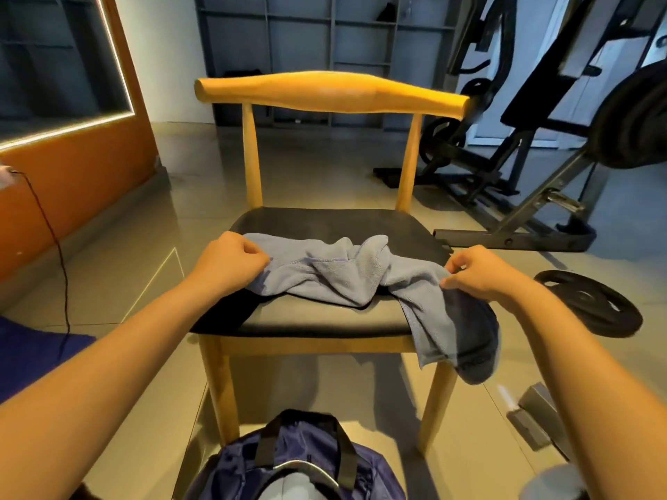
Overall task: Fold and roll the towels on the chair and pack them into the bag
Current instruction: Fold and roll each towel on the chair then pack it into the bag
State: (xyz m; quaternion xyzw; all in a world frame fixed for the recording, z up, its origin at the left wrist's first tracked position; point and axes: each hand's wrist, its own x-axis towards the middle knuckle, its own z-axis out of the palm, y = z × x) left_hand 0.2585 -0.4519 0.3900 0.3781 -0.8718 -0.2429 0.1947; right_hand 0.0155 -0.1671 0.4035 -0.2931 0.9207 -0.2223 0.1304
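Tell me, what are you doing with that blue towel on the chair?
A person is working on a crumpled grey-blue cloth towel lying on the black seat of a wooden chair. The left hand grips its left edge and the right hand pinches its right side, where part hangs over the seat's corner. The towel is bunched up, not yet folded. A dark blue fabric bag with black handles sits open in front of the chair.
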